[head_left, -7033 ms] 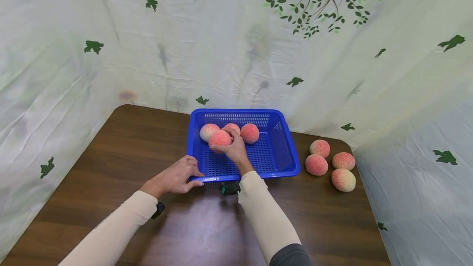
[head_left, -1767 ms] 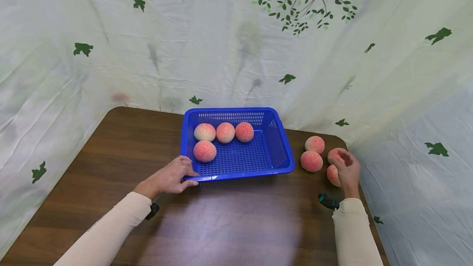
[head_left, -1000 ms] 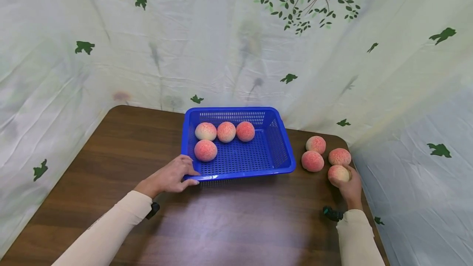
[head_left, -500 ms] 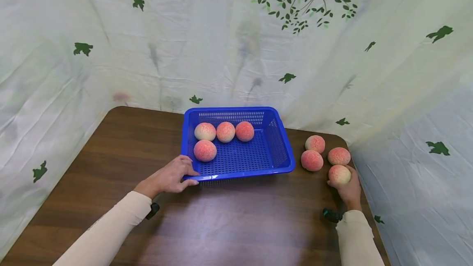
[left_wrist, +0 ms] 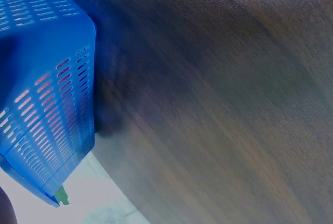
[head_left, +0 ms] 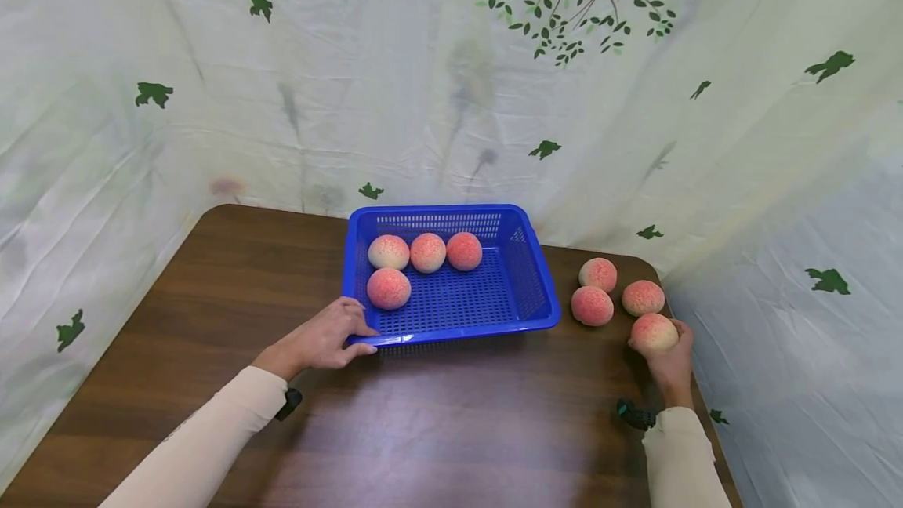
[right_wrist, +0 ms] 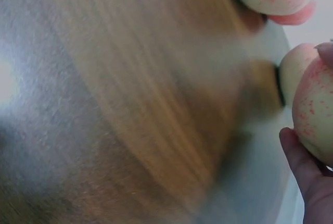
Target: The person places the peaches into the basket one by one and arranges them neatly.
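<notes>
In the head view my left hand grips the front left corner of a blue plastic basket, thumb below the rim and fingers over it. Far to the right, my right hand holds a pale yellow and pink peach between thumb and fingers. The right wrist view shows this peach close up, with a fingertip on its top and the thumb at its underside. Several peaches lie in the left part of the basket, three along the back and one in front.
Three more peaches sit on the wooden table right of the basket, close to the held one. A white cloth with leaf prints hangs behind the table and along its sides.
My right hand has set a peach in the basket's front left, moved right to the loose peaches and taken hold of the pale one, whose paler side now shows more. My left hand stays on the rim.
</notes>
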Motion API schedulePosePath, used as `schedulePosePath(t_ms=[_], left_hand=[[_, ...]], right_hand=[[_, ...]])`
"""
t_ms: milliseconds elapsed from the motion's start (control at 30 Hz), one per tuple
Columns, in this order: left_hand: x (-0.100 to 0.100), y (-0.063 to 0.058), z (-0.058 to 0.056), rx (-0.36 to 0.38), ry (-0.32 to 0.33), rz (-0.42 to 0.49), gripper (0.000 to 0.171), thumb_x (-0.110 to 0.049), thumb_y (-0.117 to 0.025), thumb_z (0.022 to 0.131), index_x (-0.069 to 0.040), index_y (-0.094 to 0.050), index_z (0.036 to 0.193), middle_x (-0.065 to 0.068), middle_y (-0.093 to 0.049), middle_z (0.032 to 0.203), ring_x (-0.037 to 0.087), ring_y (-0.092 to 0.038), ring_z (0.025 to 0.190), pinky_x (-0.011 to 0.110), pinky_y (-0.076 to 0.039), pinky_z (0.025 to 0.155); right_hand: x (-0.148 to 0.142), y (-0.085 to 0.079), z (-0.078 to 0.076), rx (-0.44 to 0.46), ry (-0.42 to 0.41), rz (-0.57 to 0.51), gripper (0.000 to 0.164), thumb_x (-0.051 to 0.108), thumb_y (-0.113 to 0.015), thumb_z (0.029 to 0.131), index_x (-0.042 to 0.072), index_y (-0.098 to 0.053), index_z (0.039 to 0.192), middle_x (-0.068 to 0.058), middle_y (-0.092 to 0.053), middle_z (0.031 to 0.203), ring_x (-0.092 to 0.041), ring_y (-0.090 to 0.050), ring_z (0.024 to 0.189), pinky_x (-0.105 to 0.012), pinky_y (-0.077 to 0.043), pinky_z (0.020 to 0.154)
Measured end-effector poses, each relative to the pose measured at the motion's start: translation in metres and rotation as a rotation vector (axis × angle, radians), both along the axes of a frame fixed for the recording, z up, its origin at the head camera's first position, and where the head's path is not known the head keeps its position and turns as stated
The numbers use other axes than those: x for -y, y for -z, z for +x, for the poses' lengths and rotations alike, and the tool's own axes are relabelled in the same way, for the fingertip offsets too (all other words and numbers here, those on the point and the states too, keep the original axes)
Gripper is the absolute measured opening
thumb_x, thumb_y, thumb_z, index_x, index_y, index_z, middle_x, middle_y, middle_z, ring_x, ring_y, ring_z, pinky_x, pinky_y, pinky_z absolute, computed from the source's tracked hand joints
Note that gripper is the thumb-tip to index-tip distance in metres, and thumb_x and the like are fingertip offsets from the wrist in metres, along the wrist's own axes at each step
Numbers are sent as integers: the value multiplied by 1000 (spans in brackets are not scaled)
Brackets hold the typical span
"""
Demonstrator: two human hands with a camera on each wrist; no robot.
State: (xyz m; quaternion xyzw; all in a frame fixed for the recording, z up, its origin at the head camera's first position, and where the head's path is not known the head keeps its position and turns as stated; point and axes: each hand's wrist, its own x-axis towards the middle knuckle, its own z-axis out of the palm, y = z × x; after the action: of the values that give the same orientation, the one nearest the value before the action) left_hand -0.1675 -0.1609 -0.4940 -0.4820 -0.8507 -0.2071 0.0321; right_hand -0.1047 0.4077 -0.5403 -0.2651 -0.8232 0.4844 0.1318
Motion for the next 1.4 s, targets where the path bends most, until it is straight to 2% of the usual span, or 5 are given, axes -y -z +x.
schedulePosePath(t_ms=[333,667,1033,1300,1400], left_hand=[[0,-1,1,-1,-5,-13,22,-21,-72,83,-2,-77,94,0,-73,84,19,-57,85,44,-41,89],[0,-2,1,-10,2,-7,21,-21,-72,83,-3,-77,92,0,-73,82,19,-57,85,43,-40,90],[0,-3,2,10,-4,-15,22,-21,-72,83,-2,-77,93,0,-73,83,19,-57,86,43,-40,90],[0,-3,2,21,-15,-28,22,-21,-72,84,-3,-77,95,1,-73,84,19,-57,86,44,-40,91],[0,-2,1,14,-12,-26,22,-21,-72,84,-3,-77,94,1,-73,84,19,-57,86,44,-40,91]], right_hand=[[8,-15,-2,-9,-18,-15,91,25,-79,80,6,-22,148,-16,-33,144,-31,-39,123,-53,-32,102],[21,-30,-5,-30,-31,-26,90,25,-80,79,5,-22,145,-14,-35,141,-23,-41,117,-36,-37,90],[35,-40,-11,-62,-67,-65,93,29,-80,80,11,-23,151,-13,-34,149,-30,-37,130,-53,-32,107],[56,-49,-23,-195,-114,-120,78,13,-83,75,12,-38,139,0,-46,130,-13,-46,115,-28,-39,97],[64,-52,-29,-212,-138,-129,75,12,-84,74,11,-40,135,2,-43,127,-12,-46,113,-26,-40,95]])
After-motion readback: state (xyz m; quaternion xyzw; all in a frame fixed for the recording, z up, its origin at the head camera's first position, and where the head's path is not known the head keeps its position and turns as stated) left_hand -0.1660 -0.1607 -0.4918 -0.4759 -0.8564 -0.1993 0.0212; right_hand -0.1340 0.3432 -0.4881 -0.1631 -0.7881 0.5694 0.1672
